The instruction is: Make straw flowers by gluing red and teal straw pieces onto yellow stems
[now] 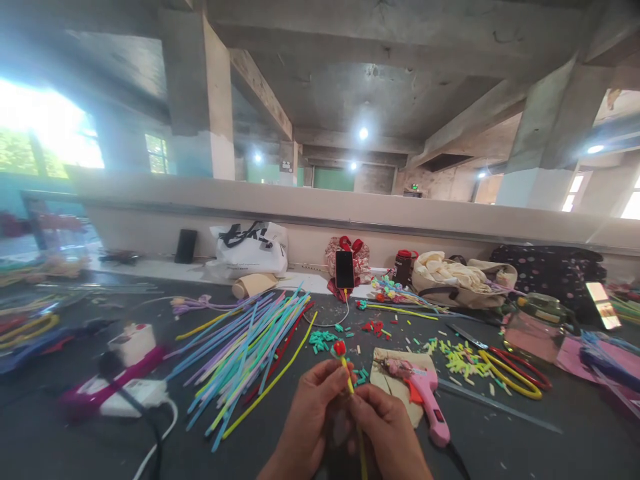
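Note:
Between my two hands stands a yellow pipe cleaner [349,377], its lower end trailing down out of view. A small red piece [340,348] with a bit of green and white sits at its top. My left hand [316,400] pinches the stem just below that tip. Lower down, my right hand [383,417] has thumb and fingers closed on the same stem. Right of my hands, a pink glue gun [423,397] rests on a piece of cardboard [387,380]. Short teal pieces [323,340] and red pieces [375,328] lie scattered beyond my fingers.
A pile of long coloured pipe cleaners [253,363] spreads at left, near a white power strip [133,397]. Cut yellow-green pieces [463,360], scissors [520,373] and a pink-tinted jug [535,327] are at right. A phone [345,270] stands upright at the back by bags.

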Demonstrator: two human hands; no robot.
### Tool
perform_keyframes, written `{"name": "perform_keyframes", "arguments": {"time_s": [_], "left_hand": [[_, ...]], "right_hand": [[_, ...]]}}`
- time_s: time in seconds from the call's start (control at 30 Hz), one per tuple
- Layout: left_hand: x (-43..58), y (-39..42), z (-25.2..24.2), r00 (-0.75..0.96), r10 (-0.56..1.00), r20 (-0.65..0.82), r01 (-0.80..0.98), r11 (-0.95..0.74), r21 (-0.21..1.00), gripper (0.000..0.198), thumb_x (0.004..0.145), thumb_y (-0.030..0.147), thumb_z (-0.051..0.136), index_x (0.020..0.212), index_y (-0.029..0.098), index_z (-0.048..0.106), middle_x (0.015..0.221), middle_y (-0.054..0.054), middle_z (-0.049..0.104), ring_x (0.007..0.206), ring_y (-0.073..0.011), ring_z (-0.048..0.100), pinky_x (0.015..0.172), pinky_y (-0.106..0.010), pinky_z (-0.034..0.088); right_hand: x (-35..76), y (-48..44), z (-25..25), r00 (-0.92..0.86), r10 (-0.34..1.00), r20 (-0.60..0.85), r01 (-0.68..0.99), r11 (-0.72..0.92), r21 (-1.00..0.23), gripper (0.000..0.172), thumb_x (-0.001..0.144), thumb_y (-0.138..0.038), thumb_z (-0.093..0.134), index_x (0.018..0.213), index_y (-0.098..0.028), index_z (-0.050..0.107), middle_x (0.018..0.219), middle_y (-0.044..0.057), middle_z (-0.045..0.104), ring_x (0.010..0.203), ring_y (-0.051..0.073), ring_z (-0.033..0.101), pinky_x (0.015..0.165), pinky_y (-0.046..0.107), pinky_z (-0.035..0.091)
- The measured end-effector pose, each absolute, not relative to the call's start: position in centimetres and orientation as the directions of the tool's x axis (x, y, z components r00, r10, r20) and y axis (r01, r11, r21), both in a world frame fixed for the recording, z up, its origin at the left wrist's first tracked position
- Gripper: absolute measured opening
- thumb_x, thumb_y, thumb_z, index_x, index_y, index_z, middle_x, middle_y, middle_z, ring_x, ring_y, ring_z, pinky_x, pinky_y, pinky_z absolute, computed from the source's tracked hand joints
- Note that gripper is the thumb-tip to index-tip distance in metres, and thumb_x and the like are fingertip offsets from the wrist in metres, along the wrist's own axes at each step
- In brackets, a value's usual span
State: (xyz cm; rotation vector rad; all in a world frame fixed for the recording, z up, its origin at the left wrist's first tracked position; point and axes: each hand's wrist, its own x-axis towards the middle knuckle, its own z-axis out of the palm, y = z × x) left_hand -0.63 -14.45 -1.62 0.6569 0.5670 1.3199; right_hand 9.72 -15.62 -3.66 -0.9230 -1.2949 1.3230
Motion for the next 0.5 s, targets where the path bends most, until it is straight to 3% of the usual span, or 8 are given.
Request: {"name": "perform_keyframes", "arguments": {"time_s": [0.23, 0.5], "left_hand": [[-0.53, -14.24, -1.91, 0.135, 0.991, 0.004, -0.632, 0.083, 0.771, 0.013, 0.061, 0.026, 0.069, 0.066, 0.015, 0.062, 0.058, 0.002, 0.061, 0.037, -0.0061, 0.047, 0.035, -0.017, 0.036], [-0.53, -14.80, -1.19, 0.184, 0.978, 0.095, -0.317, -0.032, 0.948, 0.024, 0.058, 0.037, 0.068, 0.059, 0.014, 0.066, 0.042, 0.003, 0.051, 0.035, -0.0083, 0.044, 0.036, -0.020, 0.034]], "right_hand": [[9.66, -16.03, -3.03, -0.127, 0.991, 0.034, -0.032, 0.031, -0.999, 0.039, 0.064, -0.052, 0.057, 0.055, -0.015, 0.050, 0.042, -0.005, 0.051, 0.032, 0.006, 0.045, 0.034, 0.016, 0.029], [9.93, -15.79, -3.15, -0.109, 0.993, 0.052, 0.027, 0.056, -0.998, 0.038, 0.065, -0.052, 0.053, 0.056, -0.015, 0.054, 0.041, -0.004, 0.047, 0.035, 0.008, 0.043, 0.036, 0.018, 0.032]]}}
